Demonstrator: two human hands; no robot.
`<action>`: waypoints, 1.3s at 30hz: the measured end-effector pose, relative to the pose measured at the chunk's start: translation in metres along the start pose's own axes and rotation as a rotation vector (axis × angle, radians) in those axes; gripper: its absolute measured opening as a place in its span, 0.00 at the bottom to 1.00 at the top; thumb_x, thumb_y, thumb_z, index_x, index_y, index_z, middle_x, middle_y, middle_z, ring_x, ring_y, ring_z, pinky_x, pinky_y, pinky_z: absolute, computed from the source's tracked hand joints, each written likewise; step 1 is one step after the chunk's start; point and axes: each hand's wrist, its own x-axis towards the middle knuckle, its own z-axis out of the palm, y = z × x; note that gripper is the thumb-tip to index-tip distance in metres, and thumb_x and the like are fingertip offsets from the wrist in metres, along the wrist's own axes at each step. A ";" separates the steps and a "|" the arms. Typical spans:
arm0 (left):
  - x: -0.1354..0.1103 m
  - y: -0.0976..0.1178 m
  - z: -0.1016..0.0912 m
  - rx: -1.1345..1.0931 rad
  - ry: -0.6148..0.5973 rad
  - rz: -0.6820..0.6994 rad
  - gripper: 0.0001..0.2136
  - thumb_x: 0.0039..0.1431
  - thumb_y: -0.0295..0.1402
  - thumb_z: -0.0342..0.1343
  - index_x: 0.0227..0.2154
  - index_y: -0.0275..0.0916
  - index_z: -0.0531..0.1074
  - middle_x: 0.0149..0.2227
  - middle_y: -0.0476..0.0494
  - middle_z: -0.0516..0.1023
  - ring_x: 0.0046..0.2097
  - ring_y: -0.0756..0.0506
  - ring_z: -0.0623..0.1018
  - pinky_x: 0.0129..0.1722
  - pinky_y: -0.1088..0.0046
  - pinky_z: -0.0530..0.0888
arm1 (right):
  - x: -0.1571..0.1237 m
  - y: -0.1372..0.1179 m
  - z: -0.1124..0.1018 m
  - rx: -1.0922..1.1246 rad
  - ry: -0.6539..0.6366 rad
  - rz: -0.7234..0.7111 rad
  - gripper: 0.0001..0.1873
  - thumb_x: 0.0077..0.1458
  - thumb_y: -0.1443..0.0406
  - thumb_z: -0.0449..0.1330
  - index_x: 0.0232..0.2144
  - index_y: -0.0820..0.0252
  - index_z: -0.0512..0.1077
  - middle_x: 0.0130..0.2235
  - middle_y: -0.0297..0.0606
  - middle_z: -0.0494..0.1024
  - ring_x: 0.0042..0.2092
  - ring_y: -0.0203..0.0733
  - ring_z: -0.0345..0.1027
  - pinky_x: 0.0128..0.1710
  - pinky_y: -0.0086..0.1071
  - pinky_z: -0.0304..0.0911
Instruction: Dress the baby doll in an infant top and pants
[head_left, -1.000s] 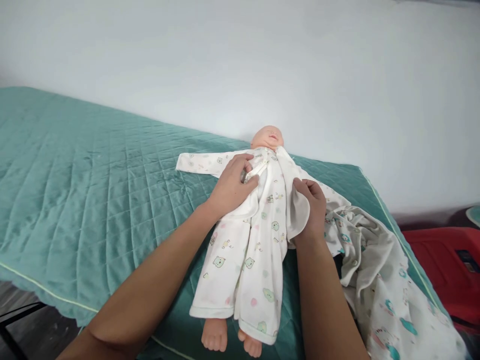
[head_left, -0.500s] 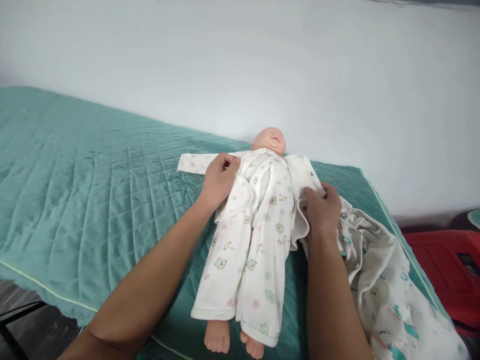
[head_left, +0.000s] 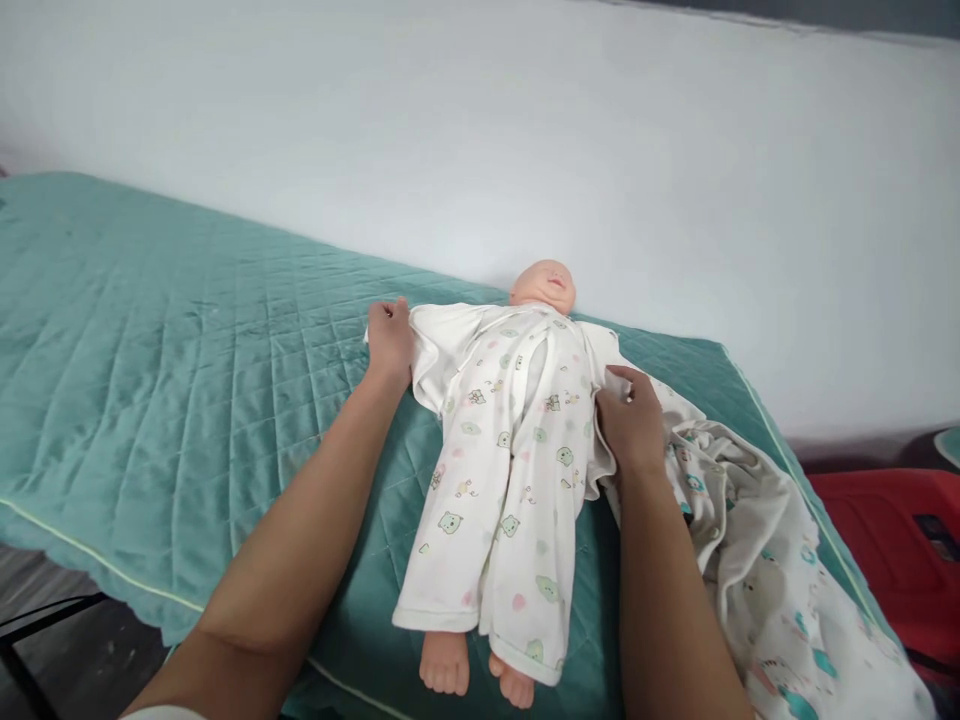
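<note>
A baby doll [head_left: 545,284] lies on its back on a teal quilted bed [head_left: 187,340], head toward the wall, bare feet near the front edge. It wears a white printed romper [head_left: 510,470] that is loose at the chest. My left hand [head_left: 390,335] is closed on the romper's flap at the doll's left-side sleeve, pulled outward. My right hand [head_left: 631,420] pinches the other flap of the romper beside the doll's waist.
A crumpled white cloth with teal prints [head_left: 757,560] lies to the right of the doll, reaching the bed's front corner. A red box [head_left: 892,540] stands beyond the bed's right edge. A pale wall runs behind the bed.
My left hand has moved left from the doll's chest, drawing the flap out to the side. My right hand has drawn the right flap outward and now holds it beside the waist.
</note>
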 end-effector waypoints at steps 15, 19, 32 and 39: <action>-0.035 0.014 0.028 0.886 -0.509 0.830 0.18 0.69 0.31 0.47 0.58 0.48 0.70 0.62 0.40 0.71 0.62 0.38 0.67 0.64 0.51 0.58 | -0.020 -0.016 0.017 0.116 0.069 -0.530 0.19 0.59 0.63 0.55 0.52 0.53 0.74 0.62 0.44 0.70 0.65 0.49 0.61 0.65 0.51 0.56; -0.029 0.014 0.027 0.993 -0.491 0.829 0.21 0.67 0.28 0.47 0.60 0.49 0.68 0.59 0.39 0.73 0.58 0.38 0.71 0.59 0.55 0.64 | -0.022 -0.014 0.019 0.264 0.029 -0.427 0.20 0.60 0.59 0.58 0.53 0.53 0.73 0.61 0.41 0.72 0.64 0.47 0.63 0.66 0.50 0.55; -0.005 0.009 0.004 0.964 -0.341 0.547 0.18 0.69 0.31 0.43 0.55 0.44 0.73 0.49 0.35 0.79 0.54 0.34 0.76 0.53 0.53 0.69 | -0.016 -0.137 0.066 -0.226 -0.491 -0.791 0.22 0.56 0.65 0.59 0.54 0.58 0.71 0.57 0.47 0.74 0.61 0.57 0.64 0.61 0.53 0.60; -0.002 0.011 0.003 0.943 -0.360 0.545 0.13 0.69 0.34 0.45 0.47 0.41 0.74 0.48 0.34 0.80 0.52 0.34 0.76 0.51 0.54 0.70 | -0.003 -0.175 0.151 -0.781 -0.623 -0.882 0.15 0.55 0.72 0.59 0.46 0.65 0.74 0.51 0.58 0.77 0.52 0.60 0.70 0.50 0.50 0.64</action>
